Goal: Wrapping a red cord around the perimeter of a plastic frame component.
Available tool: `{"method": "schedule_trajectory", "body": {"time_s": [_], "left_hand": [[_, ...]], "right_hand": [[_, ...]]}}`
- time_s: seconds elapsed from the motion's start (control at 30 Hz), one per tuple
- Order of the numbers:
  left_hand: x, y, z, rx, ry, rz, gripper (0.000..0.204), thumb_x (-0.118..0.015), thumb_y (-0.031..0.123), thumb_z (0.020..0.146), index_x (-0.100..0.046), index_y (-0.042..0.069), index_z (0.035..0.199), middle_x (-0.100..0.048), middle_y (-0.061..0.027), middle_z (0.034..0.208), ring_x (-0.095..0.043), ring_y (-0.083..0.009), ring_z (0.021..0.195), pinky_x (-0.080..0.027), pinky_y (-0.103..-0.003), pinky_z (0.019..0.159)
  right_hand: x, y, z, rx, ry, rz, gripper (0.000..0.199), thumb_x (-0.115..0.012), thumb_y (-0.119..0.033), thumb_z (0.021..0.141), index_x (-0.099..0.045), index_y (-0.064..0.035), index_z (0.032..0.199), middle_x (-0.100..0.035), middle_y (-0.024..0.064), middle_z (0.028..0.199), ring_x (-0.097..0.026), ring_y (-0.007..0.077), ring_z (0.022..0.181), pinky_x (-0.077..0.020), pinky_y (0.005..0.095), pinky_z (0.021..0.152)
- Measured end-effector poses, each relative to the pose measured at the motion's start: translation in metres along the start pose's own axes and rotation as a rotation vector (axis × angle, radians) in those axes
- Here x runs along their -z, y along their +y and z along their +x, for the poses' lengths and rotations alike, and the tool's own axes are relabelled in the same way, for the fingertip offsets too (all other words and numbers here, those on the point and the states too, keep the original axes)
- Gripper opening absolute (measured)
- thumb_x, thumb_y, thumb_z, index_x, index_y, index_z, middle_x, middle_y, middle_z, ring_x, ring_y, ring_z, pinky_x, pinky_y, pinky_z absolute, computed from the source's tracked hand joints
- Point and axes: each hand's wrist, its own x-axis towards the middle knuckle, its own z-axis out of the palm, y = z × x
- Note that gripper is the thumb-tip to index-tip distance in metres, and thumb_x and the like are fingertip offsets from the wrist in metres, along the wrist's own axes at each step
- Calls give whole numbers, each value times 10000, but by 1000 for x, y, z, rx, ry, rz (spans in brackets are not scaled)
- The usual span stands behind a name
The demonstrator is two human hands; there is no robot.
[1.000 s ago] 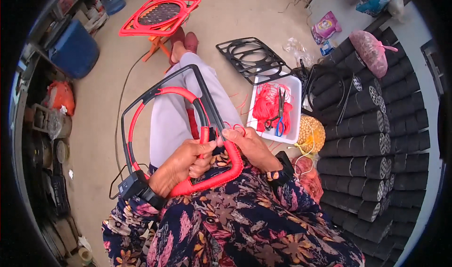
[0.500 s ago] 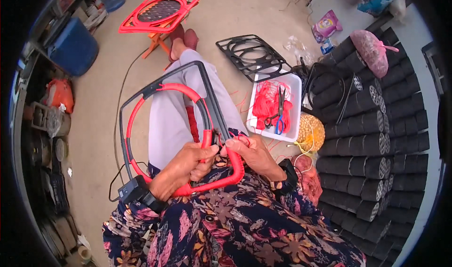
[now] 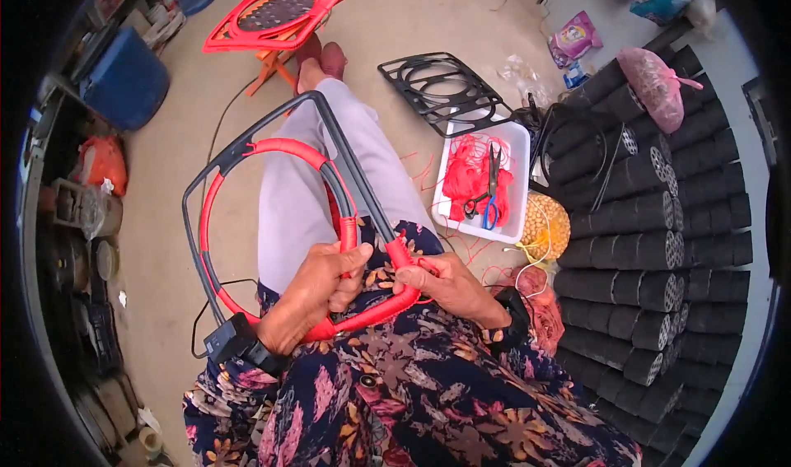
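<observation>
On my lap rests a black frame [image 3: 336, 129] with rounded corners and a ring inside, partly wrapped in red cord [image 3: 387, 309]. My left hand [image 3: 317, 282] is closed round the red-wrapped part of the inner ring. At the right outer bar, my right hand [image 3: 449, 286] is closed, thumb and fingers pinched against the red wrapping near its lower corner. A strand of red cord shows at those fingers. The far and left outer bars are bare black, as is a stretch of the ring.
A white tray [image 3: 519, 170] holds red cord and scissors [image 3: 493, 179]. A bare black frame [image 3: 445, 129] leans over its far edge. Ahead, a red-wrapped frame [image 3: 222, 35] lies on a small wooden stool [image 3: 268, 67]. Black perforated cylinders [image 3: 626, 249] are stacked at right; a blue container [image 3: 128, 80] stands left.
The frame has turned slightly, its far corner shifting left and away. My right hand has slid a little down and right along the bar, uncovering red wrapping. My left hand keeps its grip.
</observation>
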Motion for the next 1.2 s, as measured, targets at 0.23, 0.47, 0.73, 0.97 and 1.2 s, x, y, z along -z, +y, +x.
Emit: {"method": "schedule_trajectory", "body": {"time_s": [0.23,0.47,0.73,0.97,1.2], "left_hand": [[1,-2,-4,-27,16,-9,388,-574,314,938,-406,118,649,-322,48,499,-236,-58,391,-146,-244,367],[5,1,-2,-67,27,-52,410,-552,295,949,-386,116,619,-307,46,487,-235,-62,385,-146,-246,355],[11,-3,3,-68,23,-76,430,-509,298,968,-362,120,605,-278,42,479,-215,-70,381,-138,-251,350],[12,-4,4,-43,26,-123,406,-569,289,939,-378,125,621,-307,54,482,-230,-58,373,-132,-255,349],[4,0,-1,-14,103,-58,430,-536,323,955,-368,125,612,-289,44,483,-222,-71,385,-143,-248,359]], "right_hand": [[-13,5,-5,90,111,-48,371,-530,-325,958,-669,16,915,-632,9,781,-548,80,752,-438,243,703],[2,4,6,-97,177,324,391,-471,-341,987,-653,1,933,-427,-71,642,-342,26,593,-264,210,523],[9,2,16,14,164,210,327,-565,-359,942,-621,-46,864,-408,-101,667,-331,15,605,-269,212,534],[6,-4,20,48,162,70,306,-576,-313,942,-599,-36,813,-482,-83,705,-401,18,658,-341,208,578],[2,-3,14,143,65,-70,338,-528,-282,968,-620,14,836,-553,-25,723,-466,48,684,-393,224,628]]}}
